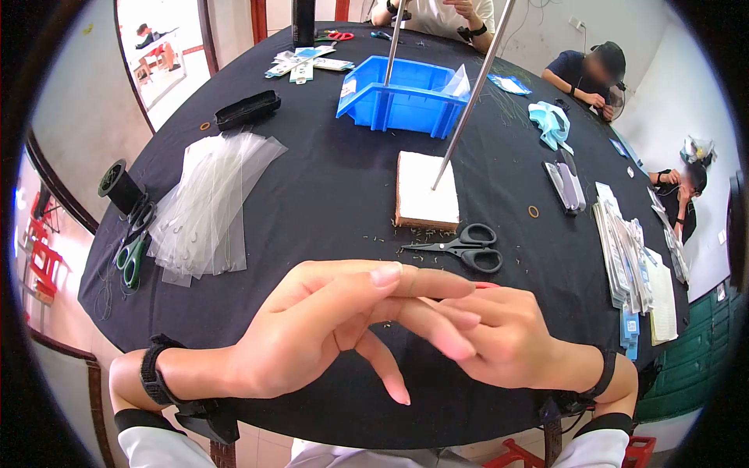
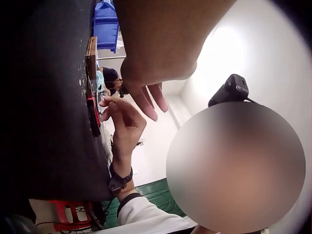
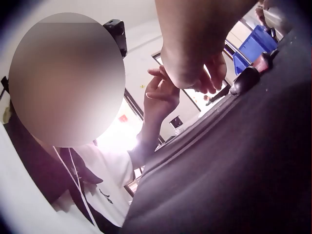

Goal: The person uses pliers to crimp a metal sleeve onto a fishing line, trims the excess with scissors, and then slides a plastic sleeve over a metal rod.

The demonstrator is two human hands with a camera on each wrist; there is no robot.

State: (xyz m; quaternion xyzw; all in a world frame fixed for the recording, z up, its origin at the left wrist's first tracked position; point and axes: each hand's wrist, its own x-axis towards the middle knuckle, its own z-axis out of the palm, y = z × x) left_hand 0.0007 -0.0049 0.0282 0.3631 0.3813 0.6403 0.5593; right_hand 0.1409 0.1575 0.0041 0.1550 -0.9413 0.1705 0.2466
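A thin line (image 1: pixel 413 284) crosses the straight forefinger of my left hand (image 1: pixel 292 335). The left thumb presses against that finger beside the line, while the other left fingers spread loosely downward. My right hand (image 1: pixel 503 335) is close against the left fingertips, its own fingers curled and pinched together. What lies inside the right pinch is too fine to make out. In the left wrist view, the right hand (image 2: pixel 126 122) shows bent fingers and thumb meeting. Beyond the hands are black scissors (image 1: pixel 464 248) and a red-and-black tool (image 3: pixel 248 75) on the cloth.
A metal rod rises from a white-topped block (image 1: pixel 427 191) ahead. Behind it is a blue bin (image 1: pixel 402 105). Clear plastic sleeves (image 1: pixel 214 207), a line spool (image 1: pixel 121 185) and green-handled scissors (image 1: pixel 130 261) lie left; a stapler (image 1: pixel 566 186) and packets (image 1: pixel 620 249) lie right.
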